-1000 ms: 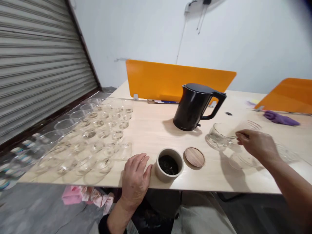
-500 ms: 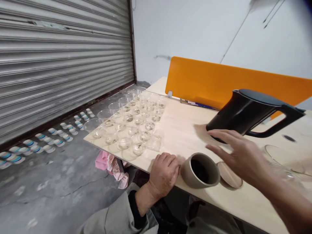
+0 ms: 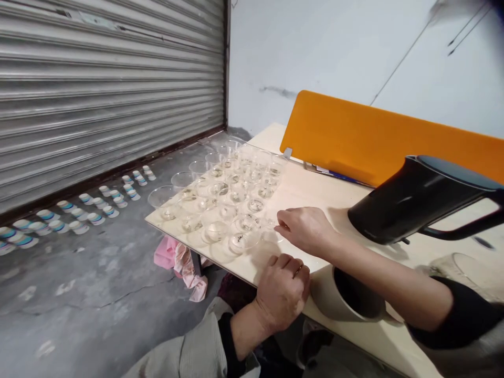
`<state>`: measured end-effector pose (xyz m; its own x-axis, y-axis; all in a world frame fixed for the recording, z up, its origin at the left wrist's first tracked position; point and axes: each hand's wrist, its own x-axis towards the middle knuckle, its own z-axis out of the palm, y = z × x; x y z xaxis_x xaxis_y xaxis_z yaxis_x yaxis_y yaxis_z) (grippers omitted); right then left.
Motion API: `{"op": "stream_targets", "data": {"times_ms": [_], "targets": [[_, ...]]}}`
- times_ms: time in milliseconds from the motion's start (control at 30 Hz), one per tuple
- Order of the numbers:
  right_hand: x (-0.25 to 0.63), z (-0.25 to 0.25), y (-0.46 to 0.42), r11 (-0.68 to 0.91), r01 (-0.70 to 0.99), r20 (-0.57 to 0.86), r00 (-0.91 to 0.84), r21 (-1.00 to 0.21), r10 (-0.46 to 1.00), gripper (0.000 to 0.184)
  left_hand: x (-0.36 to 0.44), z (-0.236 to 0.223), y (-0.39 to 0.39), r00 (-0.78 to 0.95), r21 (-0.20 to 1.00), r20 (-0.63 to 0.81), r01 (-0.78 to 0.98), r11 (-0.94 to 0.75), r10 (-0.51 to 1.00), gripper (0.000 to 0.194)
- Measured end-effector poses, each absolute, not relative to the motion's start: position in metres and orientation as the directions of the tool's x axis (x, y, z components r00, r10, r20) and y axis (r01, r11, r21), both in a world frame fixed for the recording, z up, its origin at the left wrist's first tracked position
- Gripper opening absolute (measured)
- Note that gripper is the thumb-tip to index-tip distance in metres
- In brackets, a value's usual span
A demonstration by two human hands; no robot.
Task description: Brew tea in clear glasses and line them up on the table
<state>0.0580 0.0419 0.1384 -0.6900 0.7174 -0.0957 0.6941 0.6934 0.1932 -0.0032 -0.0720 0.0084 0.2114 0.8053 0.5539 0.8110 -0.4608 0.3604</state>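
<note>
Glass cups (image 3: 216, 231) | packed in rows on table (image 3: 315, 202), near edge | R hand (image 3: 303, 229) loosely open, just beside nearest cup, no grip | L hand (image 3: 281, 291) curled at table edge | hands apart

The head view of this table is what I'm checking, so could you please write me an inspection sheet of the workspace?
Surface: pale wood-grain table top.
Job's things: rows of clear glass cups.
Clutter: black kettle; beige ceramic pot with dark contents.
Hands: right hand at the nearest cups, contact unclear; left hand curled at the table edge, holding nothing.
Cables: thin line on the wall, possibly a cable.
Surroundings: orange divider panel; metal roller shutter; pink cloth below the table edge.
</note>
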Motion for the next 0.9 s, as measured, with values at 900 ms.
{"op": "stream_targets", "data": {"times_ms": [900], "targets": [[0.23,0.147,0.132,0.112,0.973,-0.181,-0.15,-0.203,0.972,0.022,0.001,0.004,-0.077,0.215,0.343,0.558,0.82,-0.459,0.801,0.005]]}}
